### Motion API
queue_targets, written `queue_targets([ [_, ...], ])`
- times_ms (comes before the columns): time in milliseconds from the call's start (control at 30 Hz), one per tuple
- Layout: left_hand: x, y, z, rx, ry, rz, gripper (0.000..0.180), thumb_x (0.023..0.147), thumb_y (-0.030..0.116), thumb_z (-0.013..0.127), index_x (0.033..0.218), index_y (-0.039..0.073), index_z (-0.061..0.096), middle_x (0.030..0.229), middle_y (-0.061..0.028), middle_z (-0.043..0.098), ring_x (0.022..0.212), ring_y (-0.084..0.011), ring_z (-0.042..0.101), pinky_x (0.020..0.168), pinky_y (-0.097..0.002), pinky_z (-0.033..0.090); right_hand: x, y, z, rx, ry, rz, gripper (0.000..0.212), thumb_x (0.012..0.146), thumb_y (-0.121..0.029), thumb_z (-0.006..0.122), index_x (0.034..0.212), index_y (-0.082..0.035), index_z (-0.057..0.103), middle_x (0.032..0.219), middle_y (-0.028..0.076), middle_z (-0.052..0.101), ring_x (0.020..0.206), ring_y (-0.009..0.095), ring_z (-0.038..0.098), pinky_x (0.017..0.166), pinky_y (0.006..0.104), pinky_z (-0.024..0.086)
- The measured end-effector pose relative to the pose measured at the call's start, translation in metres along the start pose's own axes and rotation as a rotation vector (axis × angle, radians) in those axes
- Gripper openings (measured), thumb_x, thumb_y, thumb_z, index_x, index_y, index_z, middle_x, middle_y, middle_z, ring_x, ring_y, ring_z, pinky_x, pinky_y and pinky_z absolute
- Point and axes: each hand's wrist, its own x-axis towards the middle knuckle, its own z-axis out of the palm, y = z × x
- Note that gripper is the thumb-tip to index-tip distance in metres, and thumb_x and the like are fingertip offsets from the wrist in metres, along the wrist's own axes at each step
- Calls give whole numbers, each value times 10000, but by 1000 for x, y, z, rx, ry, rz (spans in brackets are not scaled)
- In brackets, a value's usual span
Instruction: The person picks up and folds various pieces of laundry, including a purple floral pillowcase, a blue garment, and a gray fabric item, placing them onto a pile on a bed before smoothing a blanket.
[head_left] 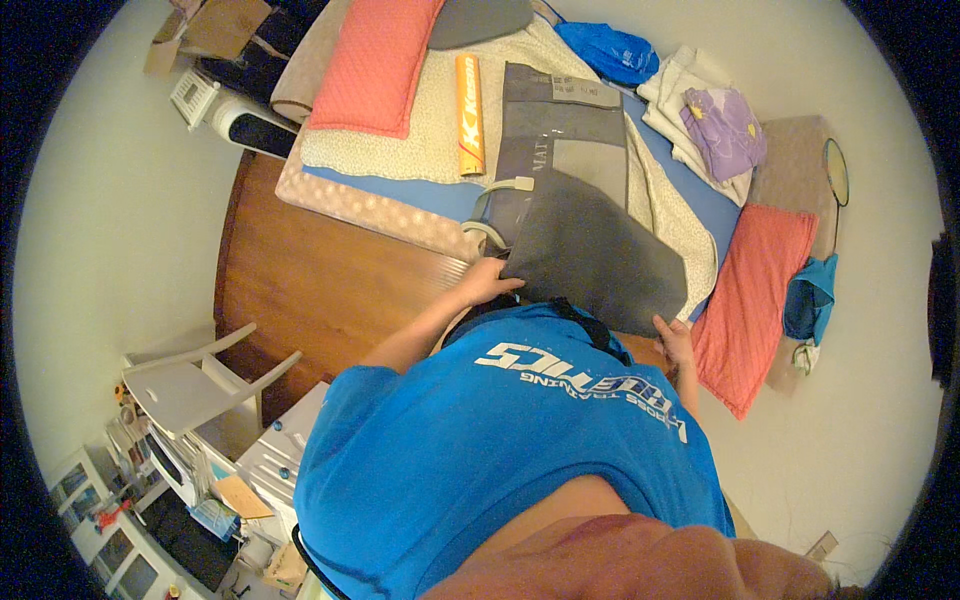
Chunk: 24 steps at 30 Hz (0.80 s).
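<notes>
the left hand (488,284) pinched the near left edge of a dark grey sheet (605,250), its thumb bent over the border and its fingers partly hidden beneath. the right hand (677,343) gripped the sheet's near right corner between thumb and fingers, so the sheet was stretched between both hands, close in front of the person's blue shirt (510,430). the sheet's far part overlapped a grey case (516,115) with pale panels, which lay on the bed (385,218). a white curved strap (484,236) stuck out just beyond the left hand. on the bed, left of the case, lay a yellow and orange tube (469,120), with a red pillow (372,65) farther left. to the right, a purple cloth (728,135) rested on folded white cloth (668,95), and another red pillow (757,300) lay near the right hand.
</notes>
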Motion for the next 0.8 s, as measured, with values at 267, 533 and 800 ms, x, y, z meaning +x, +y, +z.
queue_targets([
  [267, -28, -22, 43, -136, 96, -5, 212, 700, 179, 609, 851, 32, 589, 781, -151, 598, 719, -250, 579, 651, -319, 438, 13, 44, 5, -25, -109, -233, 197, 769, -229, 571, 821, -40, 588, 698, -22, 565, 527, 63, 481, 458, 189, 384],
  [533, -87, -21, 96, -190, 61, -226, 211, 721, 186, 610, 850, 20, 598, 766, -100, 616, 691, -166, 566, 649, -289, 439, -23, 116, -11, -153, -70, -118, 290, 737, -276, 598, 729, 14, 588, 651, 27, 568, 554, 98, 493, 494, 245, 408],
  [800, -126, -3, 138, -98, 74, -322, 260, 739, 250, 585, 853, 17, 594, 789, -118, 612, 696, -172, 569, 640, -295, 438, -57, 165, -14, 107, -184, 103, 221, 765, -195, 567, 869, -1, 549, 714, 70, 576, 551, 154, 541, 469, 270, 450],
])
